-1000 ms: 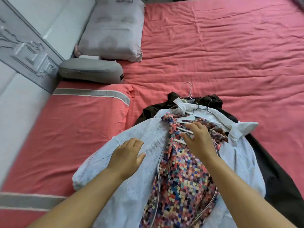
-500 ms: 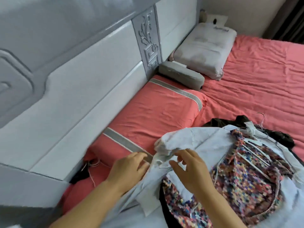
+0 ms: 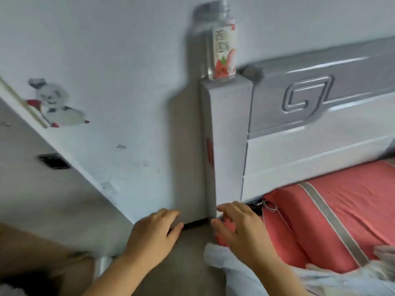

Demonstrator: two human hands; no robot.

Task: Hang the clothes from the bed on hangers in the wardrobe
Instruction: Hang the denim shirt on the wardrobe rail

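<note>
Left hand (image 3: 152, 237) hovering, grip relaxed, holding nothing; right hand (image 3: 240, 230) resting over pale blue mesh garment (image 3: 245, 276), grip unclear, beside coral-red pillow (image 3: 333, 218).

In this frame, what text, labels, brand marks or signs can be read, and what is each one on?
Clear plastic bottle standing on the grey bedpost: its white and red label carries large green characters, too blurred to read.
Red sticker on the side of the grey bedpost: blurred, nothing legible.
Grey headboard panel: a raised angular emblem, decoration and not lettering.
Snowman wall sticker: a picture, no words visible.
</note>
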